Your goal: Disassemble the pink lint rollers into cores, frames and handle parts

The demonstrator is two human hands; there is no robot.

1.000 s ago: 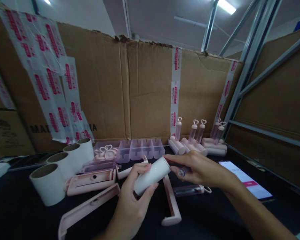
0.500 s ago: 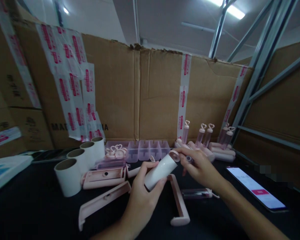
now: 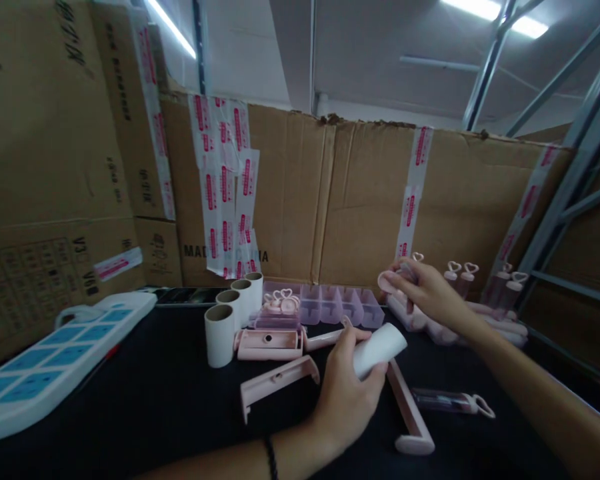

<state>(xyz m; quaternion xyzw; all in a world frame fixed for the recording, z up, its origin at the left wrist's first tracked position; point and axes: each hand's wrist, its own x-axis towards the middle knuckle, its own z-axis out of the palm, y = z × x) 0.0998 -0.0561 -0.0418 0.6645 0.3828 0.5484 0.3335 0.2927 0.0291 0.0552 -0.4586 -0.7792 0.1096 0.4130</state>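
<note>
Roll gripped in left hand, right hand pinching one disc, four standing rolls

Over on the left, a white power strip with blue panels lies before a printed carton; along the back stands a cardboard wall striped with tape, and upper right, a ceiling lamp glows

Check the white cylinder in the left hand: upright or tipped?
Tipped: the white cylinder slants in the left hand, its right end higher in the picture.
</note>
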